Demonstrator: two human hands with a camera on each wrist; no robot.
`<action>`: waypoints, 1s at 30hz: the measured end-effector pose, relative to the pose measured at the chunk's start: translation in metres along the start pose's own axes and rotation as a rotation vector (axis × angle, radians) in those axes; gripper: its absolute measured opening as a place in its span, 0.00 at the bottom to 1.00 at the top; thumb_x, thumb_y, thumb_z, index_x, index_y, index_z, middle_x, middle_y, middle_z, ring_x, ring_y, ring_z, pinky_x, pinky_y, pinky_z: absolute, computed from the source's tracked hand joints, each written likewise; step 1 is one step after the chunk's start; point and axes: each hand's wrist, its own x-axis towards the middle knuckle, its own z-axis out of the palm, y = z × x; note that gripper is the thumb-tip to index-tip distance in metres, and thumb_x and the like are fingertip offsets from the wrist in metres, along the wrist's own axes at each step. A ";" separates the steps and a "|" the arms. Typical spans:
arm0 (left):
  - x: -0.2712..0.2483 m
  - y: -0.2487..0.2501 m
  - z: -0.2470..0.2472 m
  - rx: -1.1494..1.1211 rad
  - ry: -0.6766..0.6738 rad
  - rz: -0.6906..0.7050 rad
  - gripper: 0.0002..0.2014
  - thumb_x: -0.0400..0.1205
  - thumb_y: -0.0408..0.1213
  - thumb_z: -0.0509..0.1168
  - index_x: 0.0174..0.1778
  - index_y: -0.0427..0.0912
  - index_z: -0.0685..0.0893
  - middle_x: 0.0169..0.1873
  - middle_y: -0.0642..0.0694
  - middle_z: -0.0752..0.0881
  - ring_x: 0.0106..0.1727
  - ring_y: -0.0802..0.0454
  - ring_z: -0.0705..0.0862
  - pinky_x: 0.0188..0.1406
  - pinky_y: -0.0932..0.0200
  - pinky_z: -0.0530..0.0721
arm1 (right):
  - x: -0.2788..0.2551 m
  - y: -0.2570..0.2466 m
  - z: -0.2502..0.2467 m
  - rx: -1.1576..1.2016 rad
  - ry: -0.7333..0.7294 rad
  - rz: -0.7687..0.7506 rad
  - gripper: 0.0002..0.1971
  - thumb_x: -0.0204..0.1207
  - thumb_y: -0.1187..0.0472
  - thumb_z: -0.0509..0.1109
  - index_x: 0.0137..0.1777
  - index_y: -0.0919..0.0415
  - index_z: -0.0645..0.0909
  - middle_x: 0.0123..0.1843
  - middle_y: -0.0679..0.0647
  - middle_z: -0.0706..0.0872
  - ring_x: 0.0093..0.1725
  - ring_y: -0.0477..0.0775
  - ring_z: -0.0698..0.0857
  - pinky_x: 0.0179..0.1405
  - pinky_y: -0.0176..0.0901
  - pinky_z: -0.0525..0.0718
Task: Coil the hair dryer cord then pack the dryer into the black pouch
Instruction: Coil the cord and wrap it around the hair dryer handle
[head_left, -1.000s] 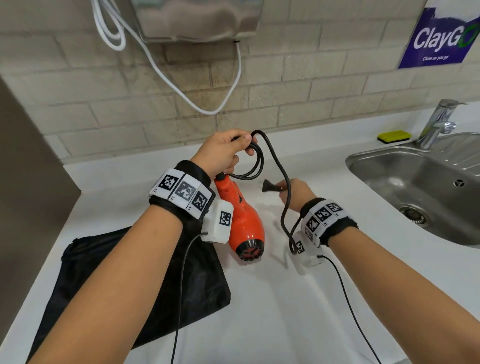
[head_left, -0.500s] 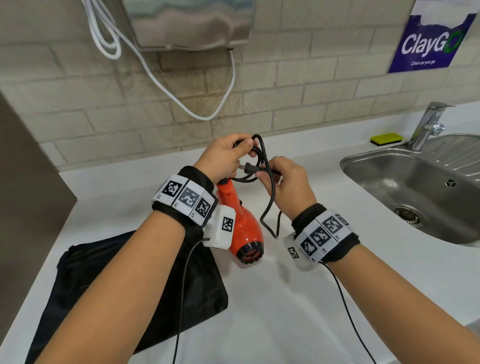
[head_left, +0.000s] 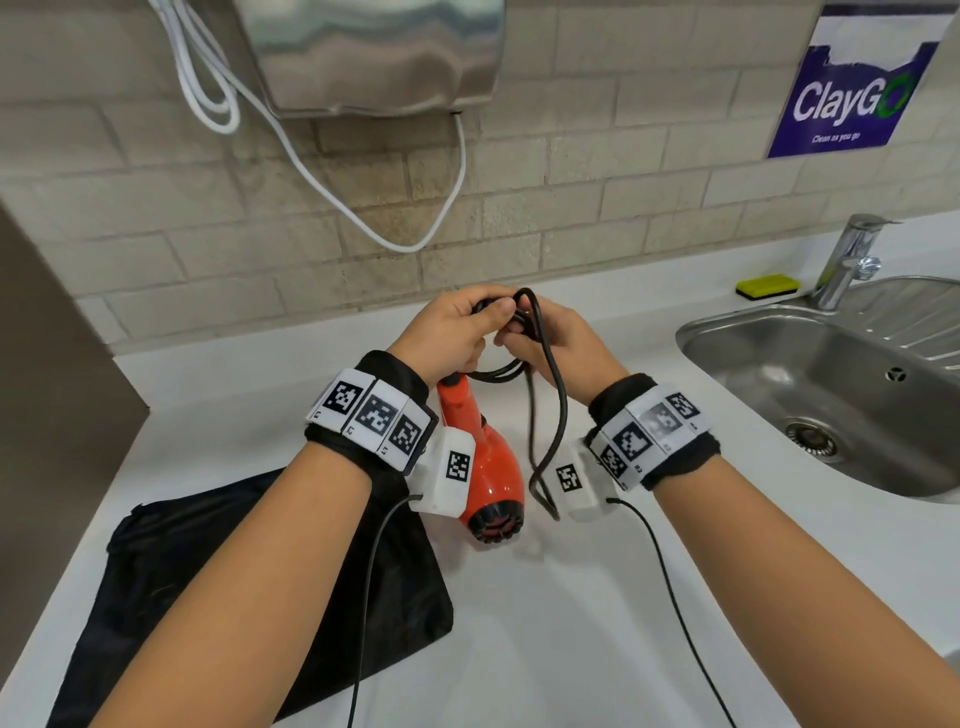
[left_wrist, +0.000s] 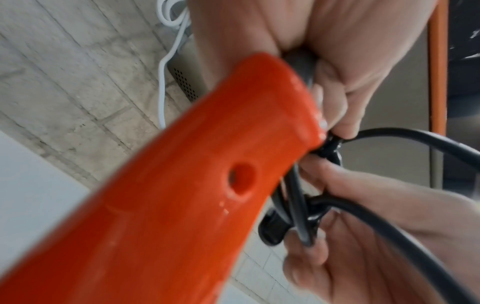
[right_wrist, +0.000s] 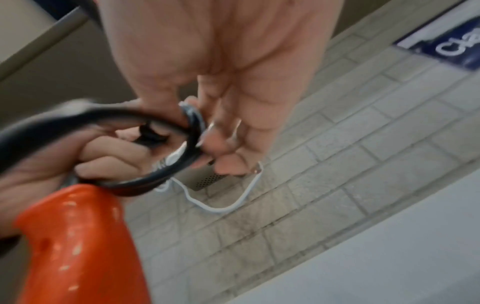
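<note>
Above the pouch (head_left: 156, 597), left hand (head_left: 447, 332) grips orange dryer (head_left: 488, 467) handle and cord (head_left: 545, 395) loops; right hand (head_left: 561, 338) pinches cord.

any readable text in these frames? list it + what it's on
"ClayGo": white lettering on the blue wall sign, the last letter partly covered by a green ring.
"Clean as you go": small white line under it on the same sign.
"Cla": start of the same sign, cut off at the edge of the right wrist view.
Wristband tags: square marker patterns; the tiny characters beside them are too small to read.
Hair dryer: no text visible.
</note>
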 end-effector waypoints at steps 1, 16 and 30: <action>0.000 -0.001 -0.003 -0.022 0.027 -0.005 0.10 0.85 0.34 0.55 0.49 0.49 0.82 0.27 0.51 0.79 0.13 0.63 0.60 0.13 0.69 0.58 | -0.002 0.004 -0.005 0.000 -0.037 0.039 0.14 0.77 0.72 0.63 0.54 0.54 0.79 0.37 0.39 0.82 0.34 0.33 0.80 0.34 0.26 0.77; -0.004 -0.010 -0.023 -0.126 0.177 -0.063 0.12 0.86 0.38 0.52 0.45 0.47 0.81 0.34 0.50 0.79 0.13 0.63 0.59 0.13 0.70 0.58 | -0.040 0.105 -0.018 -0.848 -0.397 0.662 0.15 0.81 0.65 0.56 0.63 0.62 0.79 0.64 0.61 0.83 0.57 0.58 0.82 0.54 0.41 0.80; -0.002 -0.005 -0.014 -0.127 0.136 -0.058 0.12 0.86 0.38 0.52 0.45 0.44 0.80 0.32 0.49 0.78 0.13 0.62 0.58 0.12 0.69 0.57 | -0.005 0.044 0.030 -0.094 0.001 0.265 0.15 0.79 0.68 0.60 0.32 0.53 0.76 0.29 0.50 0.78 0.20 0.36 0.76 0.24 0.25 0.73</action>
